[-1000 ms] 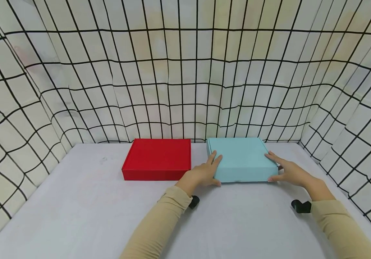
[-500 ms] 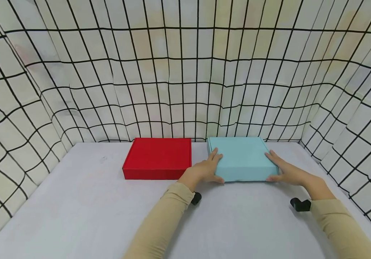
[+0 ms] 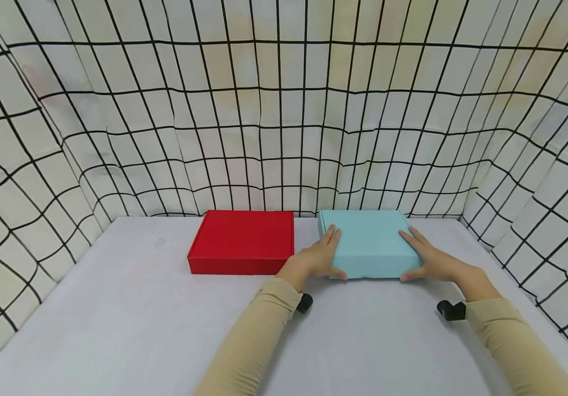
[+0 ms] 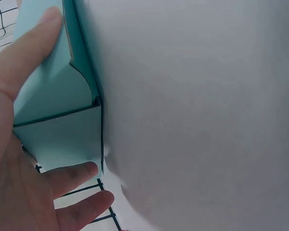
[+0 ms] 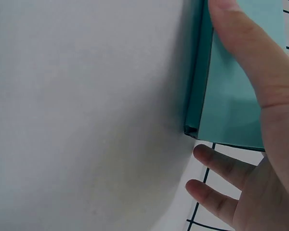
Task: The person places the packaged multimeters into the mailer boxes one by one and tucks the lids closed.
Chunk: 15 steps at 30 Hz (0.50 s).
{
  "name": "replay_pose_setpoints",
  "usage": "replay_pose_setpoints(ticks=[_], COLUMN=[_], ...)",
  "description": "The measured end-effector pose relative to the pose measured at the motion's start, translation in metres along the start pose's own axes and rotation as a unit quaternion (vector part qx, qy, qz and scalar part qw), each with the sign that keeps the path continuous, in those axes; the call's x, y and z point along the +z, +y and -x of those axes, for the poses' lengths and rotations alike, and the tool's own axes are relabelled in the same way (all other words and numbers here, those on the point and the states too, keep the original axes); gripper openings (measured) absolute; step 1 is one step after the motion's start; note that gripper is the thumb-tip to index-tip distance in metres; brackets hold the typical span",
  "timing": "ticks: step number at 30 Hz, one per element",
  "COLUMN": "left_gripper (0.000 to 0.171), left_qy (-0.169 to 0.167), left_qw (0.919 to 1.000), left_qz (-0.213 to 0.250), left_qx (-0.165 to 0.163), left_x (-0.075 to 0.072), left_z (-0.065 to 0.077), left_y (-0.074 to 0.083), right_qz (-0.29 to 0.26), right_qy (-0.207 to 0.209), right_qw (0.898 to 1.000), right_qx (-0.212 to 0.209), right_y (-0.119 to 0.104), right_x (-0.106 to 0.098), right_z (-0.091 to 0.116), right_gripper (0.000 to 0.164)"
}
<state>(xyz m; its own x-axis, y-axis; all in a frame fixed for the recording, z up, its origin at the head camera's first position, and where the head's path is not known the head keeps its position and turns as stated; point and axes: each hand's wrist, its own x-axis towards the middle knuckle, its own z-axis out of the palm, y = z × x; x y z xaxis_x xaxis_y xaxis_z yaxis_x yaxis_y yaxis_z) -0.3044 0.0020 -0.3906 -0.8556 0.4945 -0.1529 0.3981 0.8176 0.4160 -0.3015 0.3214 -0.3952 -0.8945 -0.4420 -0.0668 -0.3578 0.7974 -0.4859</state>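
A light blue flat cardboard box (image 3: 368, 245) lies on the white table at its back, right of centre. My left hand (image 3: 313, 261) is at its left front corner, thumb on the front face and fingers along the left side and top edge. Opposite it, my right hand (image 3: 435, 263) touches the right front corner the same way. The left wrist view shows my straight thumb (image 4: 31, 50) on the box's front panel, with two fingers spread by its side. In the right wrist view, two fingers (image 5: 219, 166) stand apart from the box (image 5: 231, 106).
A closed red box (image 3: 244, 236) of similar size lies left of the blue one, with a narrow gap between them. White padded walls with black netting (image 3: 284, 132) enclose the back and sides of the table (image 3: 115, 319).
My left hand has slid slightly right, its thumb further along the front face. My right hand has moved left, further over the box's right corner. Both boxes stay nearly in place.
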Motion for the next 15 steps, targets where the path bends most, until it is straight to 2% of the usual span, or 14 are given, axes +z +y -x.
replay_pose_setpoints(ticks=[15], left_gripper=[0.11], left_qy=[0.003], left_qw=[0.9995], left_qz=[-0.02], left_qx=[-0.024], left_x=[0.0024], left_z=[0.0017], left_y=[0.0061], right_qz=[0.04], right_qy=[0.024], right_qw=[0.999], right_qx=[0.006], right_y=[-0.004], right_x=[0.0082], right_z=[0.0012], right_gripper=[0.117])
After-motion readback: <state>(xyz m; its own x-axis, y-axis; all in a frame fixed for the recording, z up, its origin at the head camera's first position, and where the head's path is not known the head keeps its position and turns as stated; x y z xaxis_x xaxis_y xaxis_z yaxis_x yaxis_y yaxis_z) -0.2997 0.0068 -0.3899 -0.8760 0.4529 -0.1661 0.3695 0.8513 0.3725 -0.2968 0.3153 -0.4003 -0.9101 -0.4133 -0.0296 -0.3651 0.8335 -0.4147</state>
